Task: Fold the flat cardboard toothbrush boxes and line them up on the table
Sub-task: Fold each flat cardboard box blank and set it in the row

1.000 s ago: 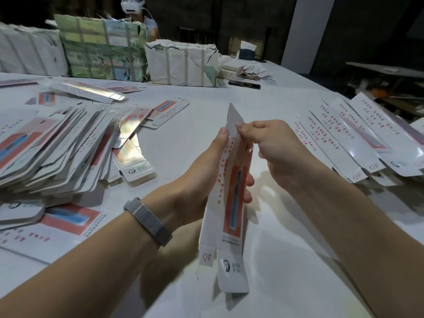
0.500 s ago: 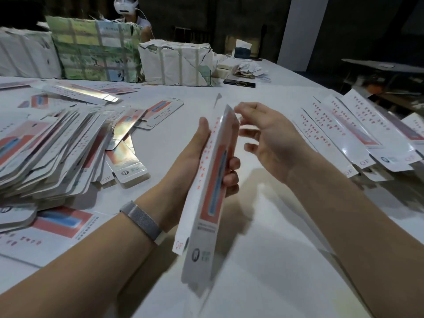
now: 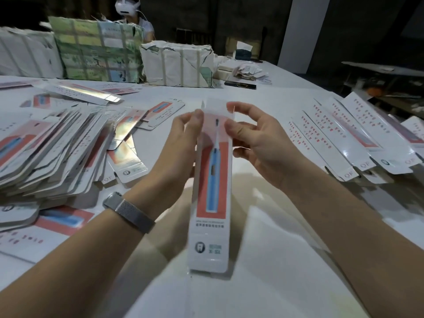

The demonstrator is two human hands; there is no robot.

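1. Toothbrush box (image 3: 212,191), a long white cardboard sleeve printed with a red panel and a blue brush, now faces the camera flat-on; half a second ago it was edge-on in the left hand alone. It is held above the white table (image 3: 263,260), between both hands.
2. Left hand (image 3: 176,145) grips its upper left edge, thumb in front; right hand (image 3: 259,143) has closed in and pinches the upper right edge, lower fingers spread loosely.
3. My reading: the sleeve is being squared up, and the far end flap is still to be tucked.
4. Bare tabletop lies directly beneath and ahead.
5. Left, a fanned heap of flat unfolded blanks (image 3: 52,154) crowds close.
6. Right, a row of folded white boxes (image 3: 358,143) runs to the table's edge, so placing room is at its near end.
7. Farthest back stand wrapped bundles (image 3: 176,63).
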